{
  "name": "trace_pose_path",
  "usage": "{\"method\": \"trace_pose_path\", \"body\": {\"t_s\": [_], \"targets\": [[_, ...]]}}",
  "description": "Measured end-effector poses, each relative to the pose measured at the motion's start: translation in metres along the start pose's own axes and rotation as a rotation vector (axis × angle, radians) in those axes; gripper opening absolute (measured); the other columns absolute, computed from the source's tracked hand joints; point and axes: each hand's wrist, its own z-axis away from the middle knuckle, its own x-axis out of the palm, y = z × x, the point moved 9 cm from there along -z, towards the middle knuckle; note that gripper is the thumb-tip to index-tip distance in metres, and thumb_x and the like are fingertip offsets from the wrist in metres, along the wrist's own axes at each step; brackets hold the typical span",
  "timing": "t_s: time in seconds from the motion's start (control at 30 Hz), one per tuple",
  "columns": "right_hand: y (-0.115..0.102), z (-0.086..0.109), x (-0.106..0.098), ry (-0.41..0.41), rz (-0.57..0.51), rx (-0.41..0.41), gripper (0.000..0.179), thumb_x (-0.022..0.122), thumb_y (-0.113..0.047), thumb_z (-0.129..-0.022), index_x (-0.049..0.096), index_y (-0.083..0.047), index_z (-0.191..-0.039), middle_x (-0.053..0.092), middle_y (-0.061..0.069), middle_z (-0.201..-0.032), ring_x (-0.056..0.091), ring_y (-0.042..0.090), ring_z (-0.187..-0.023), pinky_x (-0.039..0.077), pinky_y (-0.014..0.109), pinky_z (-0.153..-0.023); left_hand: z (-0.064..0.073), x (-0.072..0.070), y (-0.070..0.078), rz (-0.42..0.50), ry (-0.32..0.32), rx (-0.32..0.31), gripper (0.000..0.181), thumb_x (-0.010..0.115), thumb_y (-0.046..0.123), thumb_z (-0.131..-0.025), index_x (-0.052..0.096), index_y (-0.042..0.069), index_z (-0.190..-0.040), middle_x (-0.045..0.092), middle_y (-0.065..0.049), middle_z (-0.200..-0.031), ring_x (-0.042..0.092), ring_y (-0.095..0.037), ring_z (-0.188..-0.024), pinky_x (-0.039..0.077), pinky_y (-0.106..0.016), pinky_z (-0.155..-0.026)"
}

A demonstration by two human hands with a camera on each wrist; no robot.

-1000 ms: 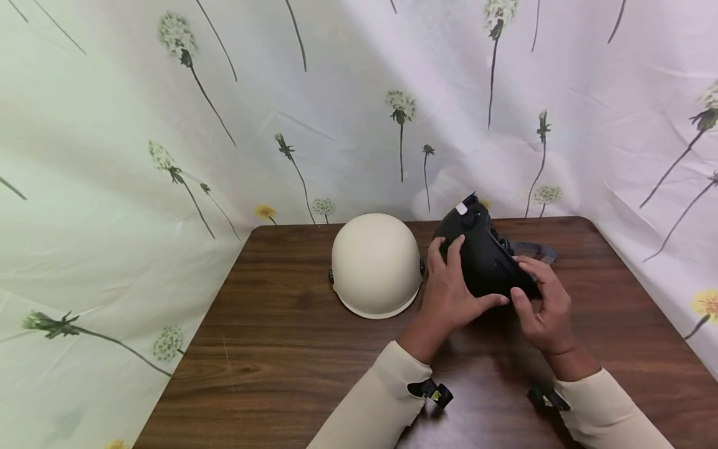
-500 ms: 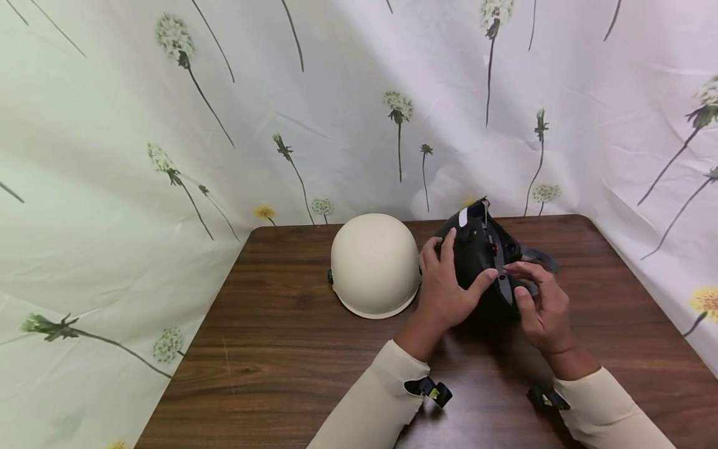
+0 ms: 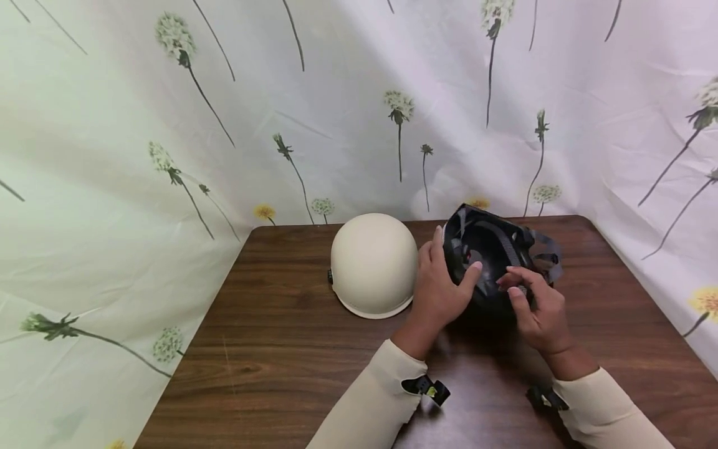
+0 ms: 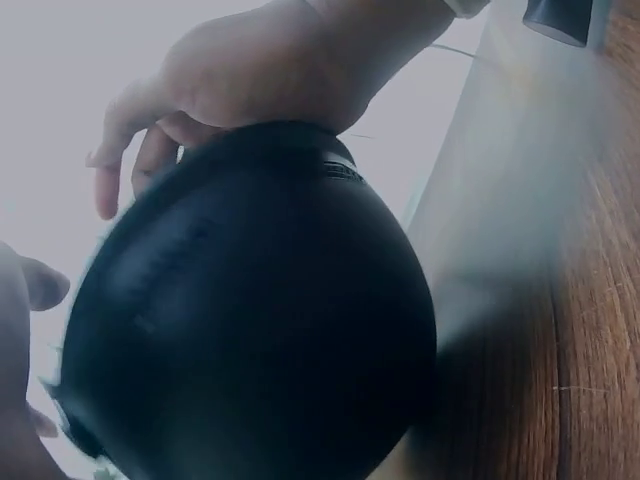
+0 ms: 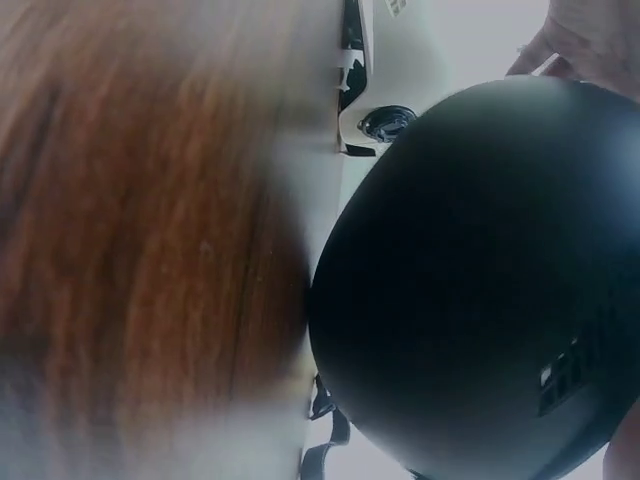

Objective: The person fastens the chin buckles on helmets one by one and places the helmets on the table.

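A black helmet (image 3: 485,234) stands tilted on the table with its hollow inside and grey straps turned up toward me in the head view. My left hand (image 3: 440,280) holds its left rim, fingers along the outside and thumb over the edge. At the near right rim, my right hand (image 3: 541,312) grips with bent fingers reaching over the inside. Both wrist views are filled by the smooth black outer shell. Just left of it, a cream helmet (image 3: 374,265) rests dome up, close to my left hand.
The brown wooden table (image 3: 269,349) carries both helmets near its back edge. Behind it hangs a white cloth (image 3: 348,93) printed with dandelions. A grey strap (image 3: 552,255) trails from the black helmet on the right.
The black helmet has been turned between my hands, so its outer shell faced me before and its inside does now. The cream helmet has stayed put.
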Motion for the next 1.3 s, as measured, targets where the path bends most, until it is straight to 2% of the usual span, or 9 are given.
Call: {"method": "trace_pose_path", "body": {"t_s": [0.23,0.43,0.63,0.73,0.87,1.0,1.17,1.23,1.3], "targets": [[0.003,0.003,0.003,-0.069,0.069,0.038,0.036,0.057,-0.022,-0.108,0.071,0.01,-0.113,0.073,0.013,-0.082,0.066,0.012,-0.071,0.049,0.011,-0.075,-0.001,0.002,-0.013,-0.134,-0.065,-0.066,0.098,0.064,0.067,-0.095,0.017,0.025,-0.17,0.028,-0.015,-0.167,0.039,-0.04,-0.147,0.04,-0.061,-0.113],[0.002,0.002,0.006,-0.092,0.098,0.038,0.04,0.057,-0.028,-0.109,0.072,0.009,-0.113,0.073,0.009,-0.081,0.065,0.006,-0.075,0.049,0.013,-0.078,-0.003,0.006,-0.014,-0.235,-0.098,-0.045,0.096,0.066,0.063,-0.095,0.022,0.02,-0.169,0.03,-0.015,-0.164,0.039,-0.036,-0.145,0.041,-0.057,-0.113],[0.004,0.003,0.007,-0.113,0.123,0.024,0.044,0.056,-0.036,-0.109,0.076,0.004,-0.111,0.074,0.005,-0.08,0.066,0.009,-0.07,0.051,0.017,-0.076,-0.004,0.01,-0.013,-0.301,-0.135,-0.039,0.093,0.066,0.06,-0.097,0.023,0.02,-0.169,0.032,-0.014,-0.164,0.036,-0.037,-0.148,0.04,-0.054,-0.115],[0.003,0.003,0.01,-0.132,0.14,0.018,0.05,0.054,-0.042,-0.11,0.075,0.003,-0.115,0.074,0.003,-0.08,0.066,0.011,-0.065,0.053,0.023,-0.069,-0.005,0.011,-0.011,-0.342,-0.159,-0.014,0.093,0.066,0.06,-0.097,0.024,0.018,-0.169,0.031,-0.016,-0.164,0.035,-0.038,-0.149,0.039,-0.054,-0.116],[0.003,0.002,0.015,-0.16,0.15,0.024,0.052,0.053,-0.043,-0.11,0.073,0.003,-0.119,0.074,0.003,-0.081,0.063,0.01,-0.062,0.053,0.032,-0.062,-0.007,0.012,-0.01,-0.446,-0.192,0.014,0.091,0.066,0.061,-0.097,0.028,0.017,-0.167,0.03,-0.017,-0.165,0.037,-0.038,-0.147,0.042,-0.053,-0.114],[0.003,0.001,0.013,-0.155,0.146,0.038,0.049,0.054,-0.041,-0.109,0.073,0.002,-0.121,0.074,0.004,-0.081,0.063,0.01,-0.063,0.052,0.032,-0.061,-0.013,0.015,-0.008,-0.557,-0.222,0.048,0.089,0.065,0.063,-0.097,0.032,0.018,-0.166,0.03,-0.016,-0.164,0.039,-0.036,-0.144,0.044,-0.053,-0.11],[0.001,-0.002,0.008,-0.154,0.152,0.029,0.049,0.053,-0.042,-0.11,0.073,0.002,-0.12,0.073,0.003,-0.079,0.062,0.009,-0.062,0.051,0.031,-0.061,-0.026,0.019,0.001,-0.717,-0.228,0.149,0.081,0.061,0.065,-0.097,0.042,0.018,-0.161,0.039,-0.016,-0.158,0.041,-0.034,-0.142,0.045,-0.05,-0.107],[0.0,-0.002,0.008,-0.161,0.156,0.023,0.05,0.052,-0.042,-0.11,0.073,0.002,-0.12,0.072,0.002,-0.079,0.06,0.008,-0.061,0.05,0.032,-0.06,-0.032,0.019,0.002,-0.741,-0.231,0.175,0.077,0.061,0.065,-0.098,0.047,0.019,-0.157,0.042,-0.015,-0.156,0.04,-0.033,-0.142,0.046,-0.049,-0.107],[0.0,-0.002,0.009,-0.166,0.163,0.009,0.052,0.052,-0.043,-0.11,0.074,0.003,-0.119,0.071,0.002,-0.078,0.058,0.008,-0.06,0.05,0.033,-0.059,-0.037,0.021,0.002,-0.719,-0.251,0.185,0.073,0.062,0.063,-0.099,0.049,0.019,-0.156,0.041,-0.014,-0.157,0.04,-0.033,-0.144,0.046,-0.047,-0.109]]}}
